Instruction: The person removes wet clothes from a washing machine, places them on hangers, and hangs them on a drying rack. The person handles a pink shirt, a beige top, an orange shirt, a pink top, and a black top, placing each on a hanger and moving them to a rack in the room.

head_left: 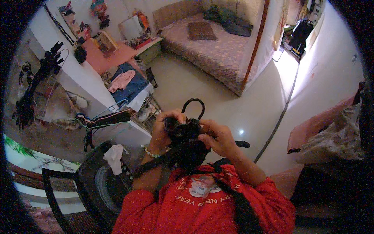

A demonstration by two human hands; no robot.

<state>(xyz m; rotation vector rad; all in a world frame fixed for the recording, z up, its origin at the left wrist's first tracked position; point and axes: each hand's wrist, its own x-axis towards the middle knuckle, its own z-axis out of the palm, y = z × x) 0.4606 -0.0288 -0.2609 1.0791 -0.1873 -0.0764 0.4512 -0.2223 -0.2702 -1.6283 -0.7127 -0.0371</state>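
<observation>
In front of my chest I hold a soft black bag-like thing (185, 138) with small pale lettering; I cannot make out its exact kind. A stiff black loop (194, 102) stands up from its far side, and a curved black end (243, 144) sticks out to the right. My left hand (165, 126), with a beaded bracelet at the wrist, grips its upper left edge. On the right side my right hand (218, 136) pinches it between thumb and fingers. Black fabric hangs below both hands and covers part of my red top.
Ahead is a bed (206, 50) with patterned bedding. Left of it, a pink-topped table (101, 52) holds clutter, near a pink cloth (122, 80). Hangers (105, 117) jut in at the left. A black chair (62, 191) stands lower left, a plastic-wrapped item (335, 132) at right.
</observation>
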